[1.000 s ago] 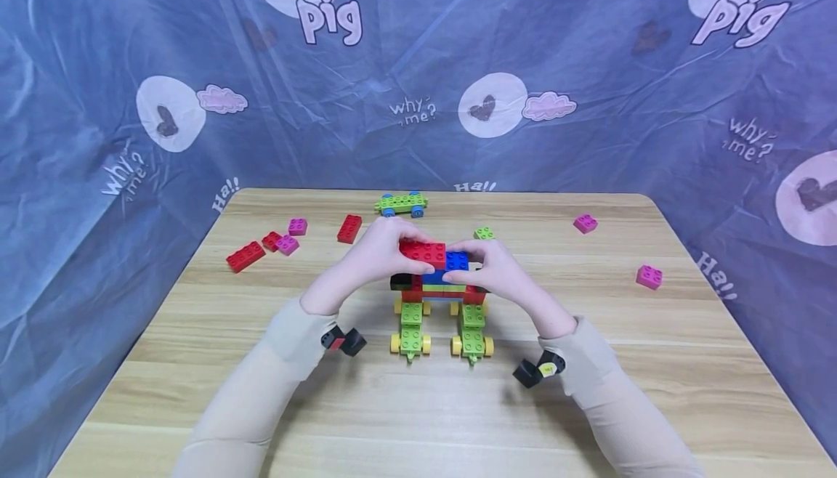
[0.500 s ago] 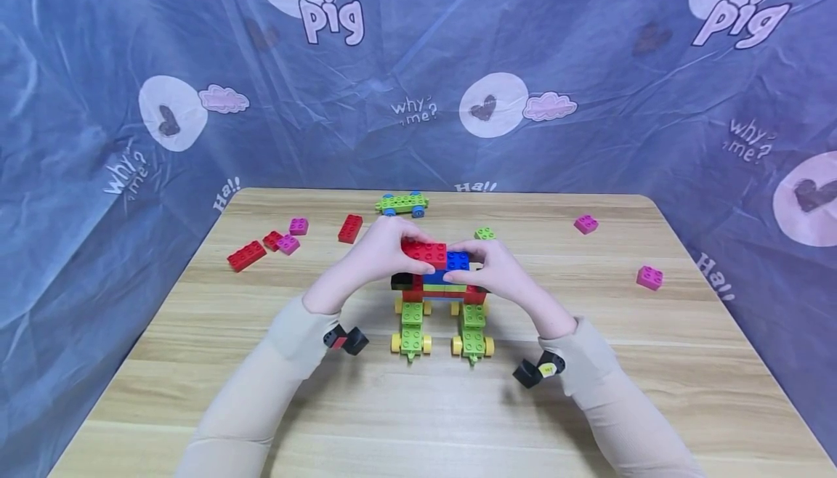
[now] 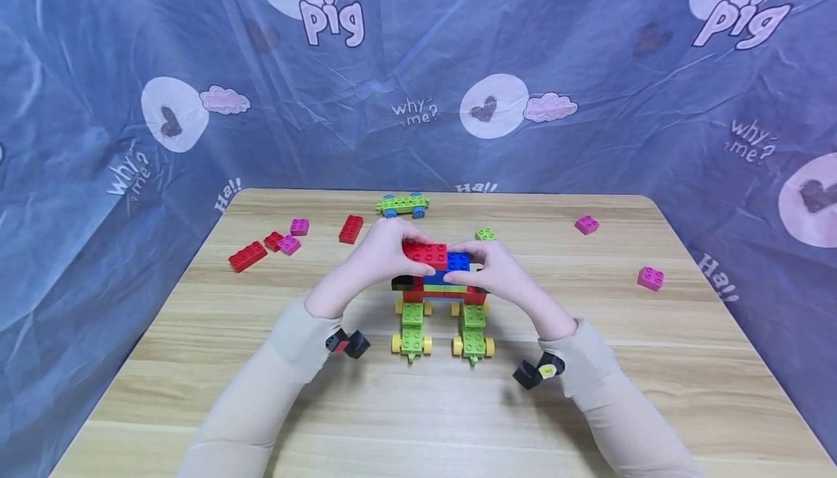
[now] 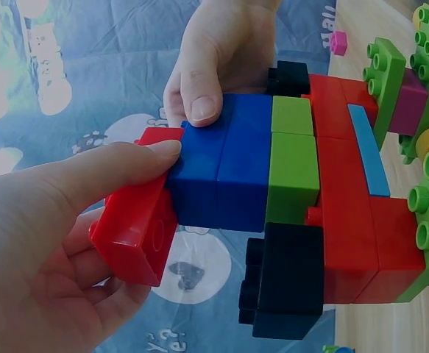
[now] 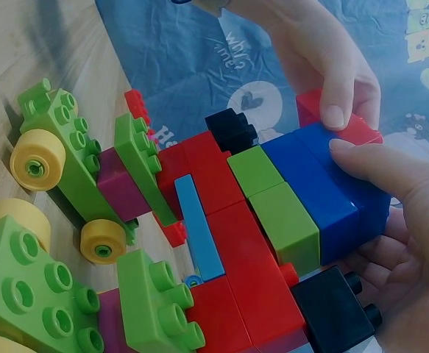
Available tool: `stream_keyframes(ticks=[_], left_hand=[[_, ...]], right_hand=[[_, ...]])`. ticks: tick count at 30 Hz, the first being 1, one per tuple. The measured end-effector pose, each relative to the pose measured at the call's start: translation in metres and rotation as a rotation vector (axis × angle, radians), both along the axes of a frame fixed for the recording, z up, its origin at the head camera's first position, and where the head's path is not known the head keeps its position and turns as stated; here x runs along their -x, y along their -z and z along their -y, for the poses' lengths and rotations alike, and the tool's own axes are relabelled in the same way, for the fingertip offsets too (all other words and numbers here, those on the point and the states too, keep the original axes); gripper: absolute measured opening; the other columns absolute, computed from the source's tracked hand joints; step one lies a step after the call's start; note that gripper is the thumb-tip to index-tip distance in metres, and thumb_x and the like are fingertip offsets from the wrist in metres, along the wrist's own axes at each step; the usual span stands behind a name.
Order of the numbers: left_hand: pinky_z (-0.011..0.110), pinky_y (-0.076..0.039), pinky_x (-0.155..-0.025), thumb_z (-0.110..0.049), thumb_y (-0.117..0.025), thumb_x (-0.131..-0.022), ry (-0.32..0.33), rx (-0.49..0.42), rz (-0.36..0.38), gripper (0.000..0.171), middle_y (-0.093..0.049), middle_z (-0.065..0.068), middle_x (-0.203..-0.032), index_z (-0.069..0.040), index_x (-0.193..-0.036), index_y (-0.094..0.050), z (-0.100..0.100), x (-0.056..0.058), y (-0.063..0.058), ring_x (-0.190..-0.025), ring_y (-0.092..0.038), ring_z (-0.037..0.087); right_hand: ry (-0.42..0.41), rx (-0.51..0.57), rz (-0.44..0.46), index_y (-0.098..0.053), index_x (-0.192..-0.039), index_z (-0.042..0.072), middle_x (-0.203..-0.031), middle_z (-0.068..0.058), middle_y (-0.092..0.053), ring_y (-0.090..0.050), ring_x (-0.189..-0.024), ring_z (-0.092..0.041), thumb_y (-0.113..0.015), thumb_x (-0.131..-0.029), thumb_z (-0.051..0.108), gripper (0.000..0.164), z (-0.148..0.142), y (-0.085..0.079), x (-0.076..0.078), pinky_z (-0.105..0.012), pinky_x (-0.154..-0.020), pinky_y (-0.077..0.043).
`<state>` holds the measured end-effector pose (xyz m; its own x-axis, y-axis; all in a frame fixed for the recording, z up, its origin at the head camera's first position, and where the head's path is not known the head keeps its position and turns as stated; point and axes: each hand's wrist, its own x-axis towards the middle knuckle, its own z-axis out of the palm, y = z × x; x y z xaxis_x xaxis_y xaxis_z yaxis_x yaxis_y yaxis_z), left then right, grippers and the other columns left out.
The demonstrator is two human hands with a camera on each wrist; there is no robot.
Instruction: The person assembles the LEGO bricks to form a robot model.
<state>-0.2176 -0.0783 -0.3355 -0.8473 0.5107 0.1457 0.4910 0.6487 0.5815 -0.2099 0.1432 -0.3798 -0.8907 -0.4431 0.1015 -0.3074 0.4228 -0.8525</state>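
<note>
Head | left grip (image 3: 387,251): 1 red brick (image 3: 428,254) | loose pink bricks (image 3: 586,224): 4

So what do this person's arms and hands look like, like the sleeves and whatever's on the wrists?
The left hand and right hand are ungloved. The left sleeve and right sleeve are long, plain and pale beige. At each cuff sits a small black camera: the left camera has a red patch, the right camera a yellow label, its print too small to read.
</note>
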Motion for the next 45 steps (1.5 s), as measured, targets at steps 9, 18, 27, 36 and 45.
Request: stream_keyframes(ticks=[9,18,27,36,45], left_hand=[[0.029,-0.051,-0.075,-0.030,-0.084,-0.074,-0.016,0.019,-0.036,0.042,-0.072,0.004,-0.108,-0.013,-0.110,-0.074,0.000,-0.002,0.003,-0.098,-0.060,0.019],[0.032,-0.050,-0.079,-0.032,-0.083,-0.075,0.019,0.031,-0.094,0.042,-0.071,0.004,-0.110,-0.012,-0.111,-0.073,0.002,-0.003,0.006,-0.101,-0.059,0.019],[0.035,-0.051,-0.080,-0.030,-0.081,-0.077,0.089,0.013,-0.193,0.043,-0.069,0.006,-0.111,-0.010,-0.113,-0.070,0.007,-0.003,0.013,-0.102,-0.058,0.021],[0.040,-0.051,-0.091,-0.028,-0.079,-0.080,0.135,-0.109,-0.236,0.043,-0.070,0.007,-0.114,-0.007,-0.116,-0.069,0.012,-0.002,0.021,-0.108,-0.060,0.023],[0.037,-0.051,-0.086,-0.022,-0.077,-0.082,0.136,-0.213,-0.286,0.036,-0.071,0.005,-0.109,-0.008,-0.114,-0.070,0.026,0.001,0.023,-0.100,-0.059,0.019]], right_hand=[[-0.001,-0.002,-0.020,-0.064,-0.121,-0.002,-0.106,-0.016,-0.070,-0.066,-0.088,-0.019,-0.077,-0.081,0.017,0.045,0.000,0.001,-0.001,-0.030,-0.074,-0.055],[-0.004,-0.007,-0.017,-0.064,-0.121,-0.002,-0.106,-0.016,-0.069,-0.066,-0.089,-0.020,-0.077,-0.082,0.017,0.046,0.000,0.001,-0.001,-0.027,-0.073,-0.055],[-0.004,-0.010,-0.005,-0.064,-0.121,-0.001,-0.106,-0.016,-0.069,-0.066,-0.089,-0.021,-0.077,-0.082,0.017,0.046,0.000,0.002,-0.001,-0.028,-0.073,-0.055],[-0.002,-0.008,-0.010,-0.063,-0.121,-0.002,-0.106,-0.016,-0.068,-0.066,-0.088,-0.020,-0.077,-0.081,0.016,0.046,-0.001,0.002,0.000,-0.027,-0.072,-0.055],[0.006,-0.007,0.002,-0.063,-0.122,-0.002,-0.109,-0.017,-0.069,-0.067,-0.091,-0.022,-0.078,-0.081,0.019,0.048,0.000,0.001,-0.001,-0.029,-0.075,-0.055]])
